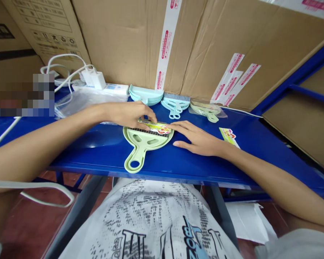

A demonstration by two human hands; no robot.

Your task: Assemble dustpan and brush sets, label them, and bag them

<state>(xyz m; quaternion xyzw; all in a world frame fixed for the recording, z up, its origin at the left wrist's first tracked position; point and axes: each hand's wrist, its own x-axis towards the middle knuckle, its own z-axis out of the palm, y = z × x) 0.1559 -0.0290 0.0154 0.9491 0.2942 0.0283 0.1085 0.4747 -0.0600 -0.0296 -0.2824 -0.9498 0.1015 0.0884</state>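
Note:
A light green mini dustpan (156,144) with a small brush (140,141) nested in it lies flat on the blue table, handle toward me. Across its wide end, over the dark bristles, sits a yellow printed label card (161,128). My left hand (132,114) is bent over the card's left part, thumb and fingers closed on it. On the other side, my right hand (196,138) is open with fingers stretched out, fingertips touching the card's right end near the dustpan rim. Another label card (228,136) lies to the right of my right hand.
Along the back are light blue dustpans (145,95), light blue brushes (176,103) and a bagged green set (207,109). Clear plastic bags (93,101), a power strip (116,89) and white cables are at left. Cardboard boxes (129,43) wall the back; a blue frame (291,84) stands right.

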